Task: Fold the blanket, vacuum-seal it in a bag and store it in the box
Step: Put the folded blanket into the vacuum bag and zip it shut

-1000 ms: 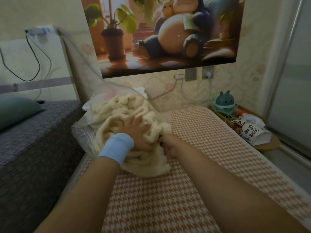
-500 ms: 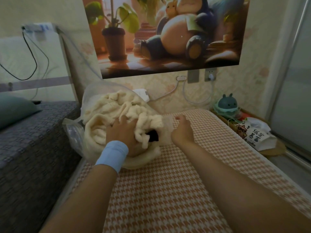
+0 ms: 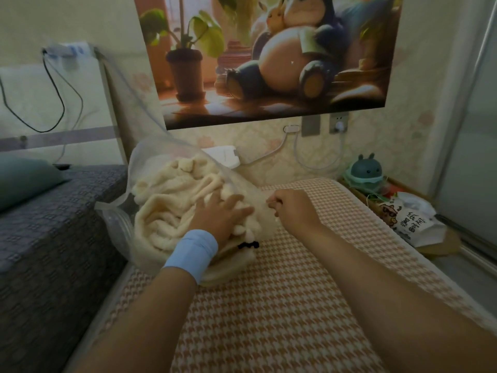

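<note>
**Step in hand (judged):** load blanket into bag. Sealing not yet begun.

**Status**
1. L hand (image 3: 220, 214): fingers (image 3: 231, 201) straight and spread, pressed flat on the cream blanket (image 3: 166, 205). They grip nothing.
2. R hand (image 3: 293, 211): fingers (image 3: 277, 203) curled tight, apparently pinching the mouth edge of the clear bag (image 3: 150, 157). Film is thin at the fingertips, so exact hold pt can't be confirmed.
3. Blanket posn: bulk lies ahead and left of the L fingertips, inside the bag. One lobe, under the L palm and back toward the wrist, sits outside the mouth on the checked mattress cover (image 3: 282, 305).

**Procedure (advice)**
- Draw the edge w/ R fingers away from the L fingertips to hold the mouth wide.
- Push w/ the L palm, not the fingertips, to drive the lobe forward.
- Keep the pile low and even; lumps may stop the bag flattening.
- Clear all fabric off the mouth strip before closing.
</note>
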`<state>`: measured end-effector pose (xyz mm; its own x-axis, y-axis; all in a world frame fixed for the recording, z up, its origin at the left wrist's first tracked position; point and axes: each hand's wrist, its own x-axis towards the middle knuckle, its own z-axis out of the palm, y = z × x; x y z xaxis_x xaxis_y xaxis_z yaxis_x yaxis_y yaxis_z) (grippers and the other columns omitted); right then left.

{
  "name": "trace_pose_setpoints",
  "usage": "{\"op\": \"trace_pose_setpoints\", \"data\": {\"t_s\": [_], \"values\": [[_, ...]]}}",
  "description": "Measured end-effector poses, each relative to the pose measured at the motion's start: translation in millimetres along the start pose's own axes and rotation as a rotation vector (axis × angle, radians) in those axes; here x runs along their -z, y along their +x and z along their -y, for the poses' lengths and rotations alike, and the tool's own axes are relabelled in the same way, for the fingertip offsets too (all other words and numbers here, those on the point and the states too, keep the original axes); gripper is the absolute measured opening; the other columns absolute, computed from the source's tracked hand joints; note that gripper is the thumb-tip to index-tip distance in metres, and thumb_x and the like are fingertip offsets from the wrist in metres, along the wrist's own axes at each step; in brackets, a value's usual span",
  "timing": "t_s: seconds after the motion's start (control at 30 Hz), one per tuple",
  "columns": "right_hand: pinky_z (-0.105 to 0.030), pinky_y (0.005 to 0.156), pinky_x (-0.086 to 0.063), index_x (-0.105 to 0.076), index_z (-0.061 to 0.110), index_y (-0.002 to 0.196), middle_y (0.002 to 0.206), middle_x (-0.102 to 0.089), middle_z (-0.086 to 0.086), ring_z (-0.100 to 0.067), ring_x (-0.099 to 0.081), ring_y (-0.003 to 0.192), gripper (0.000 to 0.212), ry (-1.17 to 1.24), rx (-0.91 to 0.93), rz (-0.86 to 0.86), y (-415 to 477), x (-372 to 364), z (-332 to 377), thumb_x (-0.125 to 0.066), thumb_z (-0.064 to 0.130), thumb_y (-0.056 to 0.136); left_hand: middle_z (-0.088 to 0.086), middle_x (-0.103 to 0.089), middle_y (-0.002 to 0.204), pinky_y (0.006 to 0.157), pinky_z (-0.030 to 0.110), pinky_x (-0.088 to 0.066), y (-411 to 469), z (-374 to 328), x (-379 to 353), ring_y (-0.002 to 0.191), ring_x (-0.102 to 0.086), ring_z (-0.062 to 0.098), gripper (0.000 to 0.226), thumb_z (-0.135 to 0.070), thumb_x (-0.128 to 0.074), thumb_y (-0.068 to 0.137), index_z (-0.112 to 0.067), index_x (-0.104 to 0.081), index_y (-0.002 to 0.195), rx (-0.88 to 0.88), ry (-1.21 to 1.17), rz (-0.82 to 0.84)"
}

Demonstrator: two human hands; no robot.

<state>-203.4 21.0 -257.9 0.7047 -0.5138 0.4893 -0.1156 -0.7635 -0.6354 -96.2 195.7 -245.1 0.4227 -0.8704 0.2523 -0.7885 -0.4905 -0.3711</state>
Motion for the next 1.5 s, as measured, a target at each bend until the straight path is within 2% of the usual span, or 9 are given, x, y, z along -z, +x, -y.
{"op": "trace_pose_setpoints", "data": {"t_s": [0.3,0.5,0.6,0.77,1.0,1.17,1.23,1.37,1.5], "values": [[-0.023,0.067,-0.055,-0.068,0.021,0.082,0.082,-0.069,0.01,-0.001,-0.066,0.068,0.013,-0.07,0.038,0.064,-55.2,95.7,-2.1,-0.065,0.016,0.094,0.015,-0.021,0.143,0.083,0.045,-0.05,-2.8,-36.5,15.6,0.12,-0.036,0.039,0.057,-0.032,-0.062,0.086,-0.037,-0.04,0.139,0.394,-0.194,-0.165],[-0.034,0.073,-0.051,-0.065,0.025,0.075,0.079,-0.065,0.013,-0.012,-0.062,0.08,0.013,-0.272,-0.016,0.161,-86.1,124.3,-20.8,-0.067,0.025,0.087,0.01,-0.011,0.153,0.105,0.044,-0.038,22.3,-84.9,10.5,0.134,-0.031,0.037,0.065,-0.04,-0.063,0.083,-0.045,-0.033,0.14,0.141,-0.334,0.107],[-0.041,0.094,-0.045,-0.065,0.029,0.087,0.107,-0.06,0.009,-0.02,-0.054,0.103,0.011,-0.498,0.016,0.225,-88.8,113.2,-13.6,-0.059,0.034,0.08,0.011,-0.003,0.156,0.11,0.049,-0.032,21.6,-102.2,10.5,0.139,-0.02,0.039,0.075,-0.054,-0.067,0.074,-0.046,-0.029,0.139,0.034,-0.302,0.304],[-0.052,0.113,-0.027,-0.032,0.034,0.146,0.162,-0.016,-0.006,-0.029,-0.021,0.146,0.067,-0.361,0.086,0.178,-90.5,78.0,18.1,-0.057,0.047,0.085,0.009,-0.023,0.155,0.111,0.047,-0.032,4.2,-96.0,64.1,0.137,-0.03,0.035,0.074,-0.052,-0.062,0.084,-0.033,-0.029,0.148,-0.148,-0.254,0.513],[-0.056,0.107,-0.035,-0.014,0.046,0.153,0.164,-0.006,-0.005,-0.035,-0.03,0.142,0.075,-0.463,0.033,0.381,-93.0,45.2,25.2,-0.057,0.04,0.091,-0.004,-0.058,0.125,0.099,0.031,-0.041,-45.8,-14.9,103.6,0.115,-0.053,0.022,0.03,-0.006,-0.056,0.085,-0.031,-0.072,0.08,0.363,-0.638,-0.228],[-0.063,0.115,-0.02,-0.05,0.03,0.14,0.161,-0.022,-0.02,-0.042,-0.02,0.147,0.051,-0.621,0.625,-0.006,-99.8,30.7,49.1,-0.06,0.035,0.091,0.001,0.001,0.16,0.113,0.064,0.004,-64.3,28.7,60.3,0.146,0.002,0.033,0.029,-0.048,-0.058,0.085,-0.055,-0.056,0.114,0.565,-0.086,0.135],[-0.062,0.109,-0.031,-0.049,0.028,0.141,0.153,-0.037,-0.018,-0.04,-0.035,0.14,0.056,-0.598,0.85,0.148,-110.4,8.6,61.2,-0.047,0.048,0.089,0.002,0.003,0.161,0.114,0.063,-0.001,-66.6,38.0,54.9,0.146,-0.005,0.033,0.041,-0.045,-0.06,0.087,-0.051,-0.051,0.126,0.601,-0.15,0.217],[-0.078,0.103,-0.021,-0.042,0.041,0.147,0.161,-0.028,-0.013,-0.04,-0.03,0.145,0.071,-0.919,0.642,0.383,-112.8,-34.8,46.5,-0.044,0.068,0.081,0.007,-0.042,0.144,0.106,0.041,-0.041,-66.1,44.9,57.8,0.129,-0.044,0.029,0.05,-0.013,-0.056,0.089,-0.028,-0.052,0.136,0.564,-0.341,0.169],[-0.082,0.101,0.006,-0.023,0.033,0.157,0.166,-0.01,-0.003,-0.032,-0.008,0.152,0.068,-1.116,0.377,0.413,-69.1,-43.3,37.8,-0.044,0.056,0.096,0.014,-0.066,0.107,0.091,0.037,-0.048,-75.7,57.7,49.1,0.103,-0.058,0.032,0.022,-0.008,-0.06,0.083,-0.015,-0.076,0.097,0.615,-0.411,-0.247]]}}
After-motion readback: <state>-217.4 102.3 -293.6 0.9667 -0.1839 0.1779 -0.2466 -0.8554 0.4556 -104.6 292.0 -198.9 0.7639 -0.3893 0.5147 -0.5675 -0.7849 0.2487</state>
